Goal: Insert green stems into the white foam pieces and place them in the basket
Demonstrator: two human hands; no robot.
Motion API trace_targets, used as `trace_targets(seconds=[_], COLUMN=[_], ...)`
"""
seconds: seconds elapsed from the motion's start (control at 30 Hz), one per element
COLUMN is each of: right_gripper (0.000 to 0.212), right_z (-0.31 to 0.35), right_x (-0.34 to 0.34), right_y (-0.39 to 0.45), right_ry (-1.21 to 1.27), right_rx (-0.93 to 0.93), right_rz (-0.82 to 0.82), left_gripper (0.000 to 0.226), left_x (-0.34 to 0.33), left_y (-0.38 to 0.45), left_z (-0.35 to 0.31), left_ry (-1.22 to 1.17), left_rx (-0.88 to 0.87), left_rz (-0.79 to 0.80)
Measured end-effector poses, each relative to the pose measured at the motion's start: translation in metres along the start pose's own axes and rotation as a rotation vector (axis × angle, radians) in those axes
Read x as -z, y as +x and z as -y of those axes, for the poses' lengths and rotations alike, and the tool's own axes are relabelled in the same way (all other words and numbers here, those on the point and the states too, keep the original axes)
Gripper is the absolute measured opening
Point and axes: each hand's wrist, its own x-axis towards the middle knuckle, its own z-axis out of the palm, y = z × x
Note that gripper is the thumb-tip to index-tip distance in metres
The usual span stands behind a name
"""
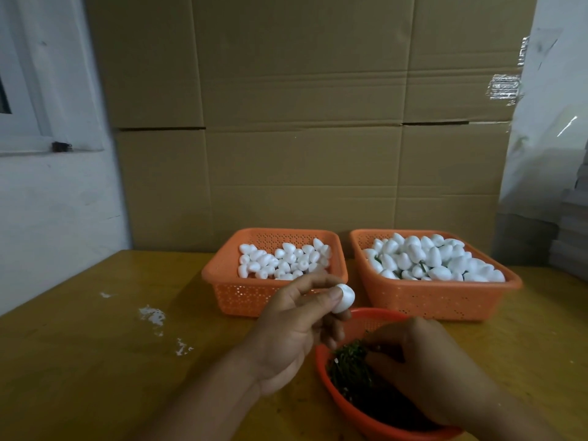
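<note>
Head camera view of a yellow wooden table [95,361]: a person's left hand [292,332], low in the middle of the frame, pinches a single white foam piece [344,298] between thumb and curled fingers, raised in front of the near rim of the left orange basket [241,297]. That square basket, at centre frame, holds a shallow layer of plain foam pieces [286,259]. Just beside it, toward the right of the frame, the right orange basket [439,300] is heaped higher with foam pieces [426,259], thin green stems showing between several of them. At lower right, the right hand [423,367] reaches into a round orange bowl [321,361], its fingers bent down among a tangle of dark green stems [350,367]; whether it has hold of one cannot be told, as the fingertips are hidden. White crumbs [152,315] are scattered on the tabletop at lower left. Flattened cardboard boxes [302,122] fill the background behind the baskets, with a white wall [47,202] at the left of the frame.
</note>
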Motion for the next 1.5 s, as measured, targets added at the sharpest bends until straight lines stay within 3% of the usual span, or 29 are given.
trace_targets(seconds=[0.1,0.2,0.33,0.53,0.67,0.83,1.1,1.17,1.5], right_gripper=[0.021,0.011,0.027,0.021,0.014,0.012,0.02,0.027,0.018], right_z=[0.002,0.003,0.003,0.006,0.007,0.007,0.018,0.02,0.021], right_x=[0.002,0.002,0.002,0.009,0.008,0.009,0.012,0.01,0.007], right_y=[-0.003,-0.004,-0.004,-0.005,-0.006,-0.007,-0.006,-0.005,-0.004], right_ry=[0.051,0.077,0.057,0.088,0.132,0.334,1.041,1.096,1.114], right_rx=[0.033,0.036,0.022,0.043,0.021,-0.049,-0.068,-0.07,-0.039], right_rz=[-0.047,-0.07,-0.119,-0.13,-0.077,-0.201,-0.261,-0.247,-0.193], left_gripper=[0.026,0.029,0.033,0.035,0.049,0.047,0.044,0.039,0.038], left_x=[0.0,-0.002,-0.002,-0.001,0.001,0.001,-0.001,-0.002,-0.005], left_y=[-0.001,-0.001,-0.002,-0.002,-0.002,-0.002,-0.001,-0.002,-0.003], left_z=[0.0,0.0,0.0,0.0,0.002,0.002,0.003,0.003,0.002], left_ry=[-0.013,-0.02,0.003,0.016,0.015,0.023,0.028,0.045,0.078], left_rx=[0.019,0.052,0.09,0.103,0.111,0.103,0.106,0.095,0.079], left_rz=[-0.008,-0.032,-0.058,-0.051,-0.057,-0.051,-0.073,-0.063,-0.062])
